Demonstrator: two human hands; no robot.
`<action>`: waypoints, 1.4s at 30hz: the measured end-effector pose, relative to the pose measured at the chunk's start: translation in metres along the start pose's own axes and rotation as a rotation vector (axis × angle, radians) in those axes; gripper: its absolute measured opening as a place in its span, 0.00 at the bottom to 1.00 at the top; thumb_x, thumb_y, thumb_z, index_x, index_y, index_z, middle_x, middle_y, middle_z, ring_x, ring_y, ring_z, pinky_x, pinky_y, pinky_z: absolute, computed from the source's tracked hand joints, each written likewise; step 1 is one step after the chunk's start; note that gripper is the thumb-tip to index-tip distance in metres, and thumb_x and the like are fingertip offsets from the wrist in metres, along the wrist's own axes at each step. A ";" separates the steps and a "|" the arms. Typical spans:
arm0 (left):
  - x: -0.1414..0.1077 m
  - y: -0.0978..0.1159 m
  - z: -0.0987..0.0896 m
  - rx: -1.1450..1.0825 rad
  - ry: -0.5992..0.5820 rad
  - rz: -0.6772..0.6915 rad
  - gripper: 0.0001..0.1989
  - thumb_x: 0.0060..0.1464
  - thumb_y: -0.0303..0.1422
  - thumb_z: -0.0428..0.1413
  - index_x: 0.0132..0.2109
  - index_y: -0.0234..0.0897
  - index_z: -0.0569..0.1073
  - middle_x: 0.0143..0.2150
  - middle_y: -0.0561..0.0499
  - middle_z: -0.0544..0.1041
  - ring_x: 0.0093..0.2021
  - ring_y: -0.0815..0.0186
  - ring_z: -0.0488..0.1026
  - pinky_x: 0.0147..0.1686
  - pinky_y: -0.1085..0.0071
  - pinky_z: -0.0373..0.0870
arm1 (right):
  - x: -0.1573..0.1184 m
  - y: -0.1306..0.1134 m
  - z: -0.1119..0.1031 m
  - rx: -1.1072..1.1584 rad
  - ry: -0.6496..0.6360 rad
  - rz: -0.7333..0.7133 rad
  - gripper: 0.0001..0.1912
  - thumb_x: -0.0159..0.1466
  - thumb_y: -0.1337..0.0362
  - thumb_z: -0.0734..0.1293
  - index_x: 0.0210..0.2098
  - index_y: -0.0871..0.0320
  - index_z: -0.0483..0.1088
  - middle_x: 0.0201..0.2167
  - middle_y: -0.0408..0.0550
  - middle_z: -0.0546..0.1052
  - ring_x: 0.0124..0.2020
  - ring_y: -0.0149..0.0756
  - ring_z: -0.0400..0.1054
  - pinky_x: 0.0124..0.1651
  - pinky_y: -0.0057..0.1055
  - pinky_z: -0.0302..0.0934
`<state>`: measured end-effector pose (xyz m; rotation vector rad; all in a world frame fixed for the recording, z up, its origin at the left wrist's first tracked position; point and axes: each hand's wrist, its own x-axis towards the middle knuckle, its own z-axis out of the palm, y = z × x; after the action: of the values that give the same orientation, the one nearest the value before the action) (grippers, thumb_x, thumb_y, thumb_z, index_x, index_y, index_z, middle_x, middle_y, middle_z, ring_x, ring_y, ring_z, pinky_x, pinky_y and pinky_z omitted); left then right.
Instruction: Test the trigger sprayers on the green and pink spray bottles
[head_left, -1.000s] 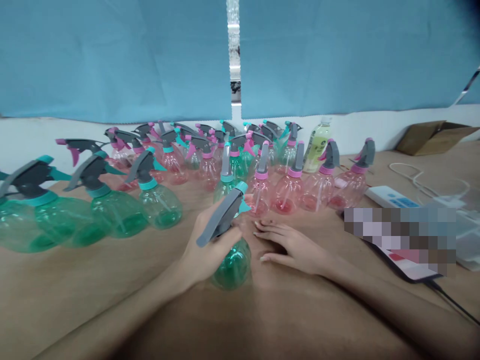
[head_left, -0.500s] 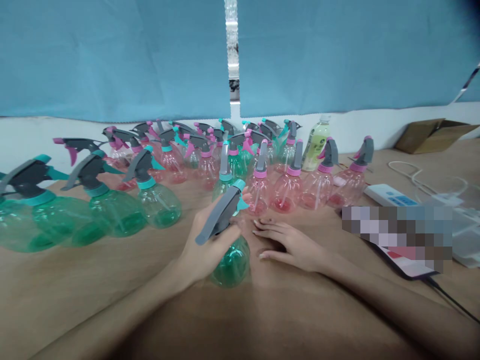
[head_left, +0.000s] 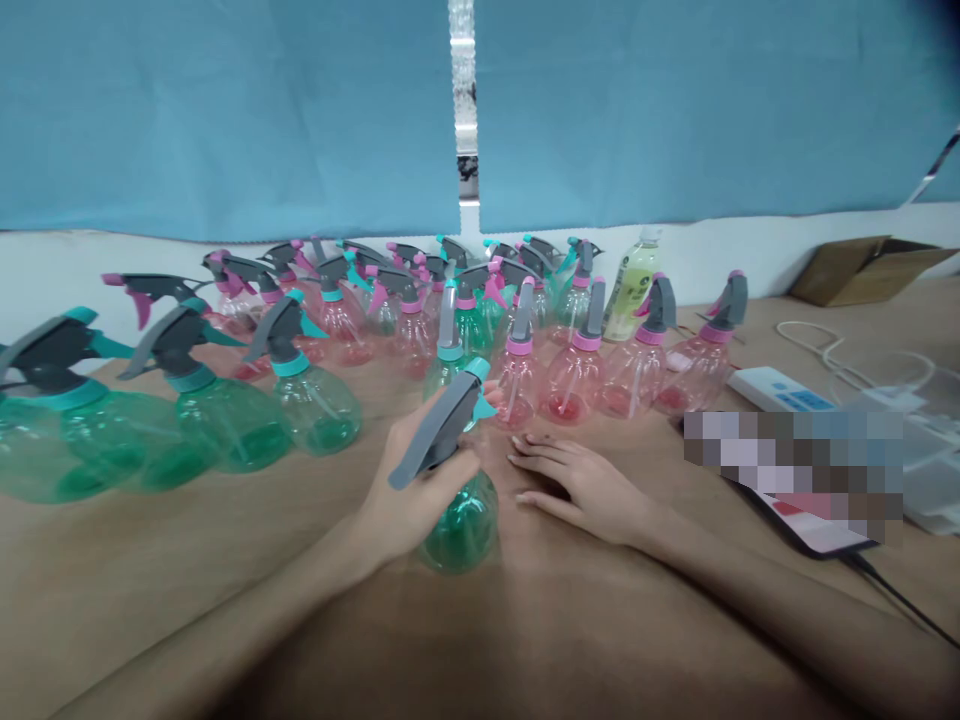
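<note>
My left hand is wrapped round the neck of a green spray bottle with a grey and turquoise trigger head. The bottle stands upright on the brown table, and my fingers hide its collar. My right hand lies palm down on the table just right of that bottle, fingers spread, holding nothing. Beyond the right hand stand several pink spray bottles in a row. Several green spray bottles stand to the left of my left hand.
More pink and green spray bottles crowd the back. A drink bottle with a green label stands behind the pink row. At right are a phone with a cable, a white power strip, clear plastic boxes and a cardboard box.
Almost nothing differs. Both hands and the held bottle stay in place; the view has shifted very slightly.
</note>
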<state>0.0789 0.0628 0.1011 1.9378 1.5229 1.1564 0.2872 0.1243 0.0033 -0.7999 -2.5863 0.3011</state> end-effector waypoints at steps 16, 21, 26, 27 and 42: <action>0.002 -0.002 0.001 -0.147 -0.035 -0.004 0.04 0.48 0.29 0.51 0.35 0.40 0.66 0.25 0.57 0.66 0.25 0.68 0.63 0.24 0.71 0.58 | 0.000 0.004 0.001 0.064 -0.013 0.007 0.24 0.66 0.51 0.59 0.58 0.52 0.63 0.57 0.49 0.69 0.60 0.44 0.59 0.61 0.48 0.53; 0.002 -0.002 0.001 -0.159 -0.048 0.002 0.02 0.49 0.29 0.51 0.32 0.40 0.64 0.24 0.58 0.65 0.24 0.69 0.62 0.24 0.71 0.57 | 0.000 0.006 0.003 0.063 -0.001 0.010 0.24 0.66 0.50 0.59 0.58 0.52 0.64 0.57 0.48 0.70 0.60 0.44 0.59 0.61 0.48 0.53; 0.000 -0.006 0.001 -0.139 -0.060 -0.014 0.03 0.51 0.28 0.51 0.34 0.41 0.65 0.26 0.58 0.68 0.26 0.68 0.65 0.27 0.70 0.60 | -0.001 0.006 0.003 0.054 -0.017 0.020 0.25 0.66 0.51 0.58 0.58 0.54 0.63 0.58 0.47 0.68 0.61 0.42 0.58 0.62 0.46 0.53; -0.001 -0.006 0.001 -0.137 -0.061 -0.014 0.03 0.51 0.28 0.51 0.34 0.41 0.65 0.26 0.58 0.68 0.27 0.68 0.66 0.28 0.70 0.60 | -0.001 0.006 0.003 0.056 -0.021 0.022 0.24 0.66 0.51 0.58 0.58 0.54 0.63 0.58 0.47 0.68 0.61 0.42 0.58 0.62 0.46 0.53; 0.001 -0.004 0.001 -0.191 -0.064 0.008 0.03 0.49 0.28 0.51 0.34 0.39 0.66 0.25 0.58 0.65 0.25 0.69 0.64 0.29 0.70 0.64 | -0.002 0.006 0.003 0.076 -0.006 0.015 0.23 0.66 0.52 0.59 0.59 0.51 0.62 0.57 0.48 0.69 0.60 0.44 0.59 0.60 0.49 0.54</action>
<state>0.0774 0.0649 0.0976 1.8369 1.3223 1.1852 0.2899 0.1275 -0.0018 -0.7923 -2.5592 0.4047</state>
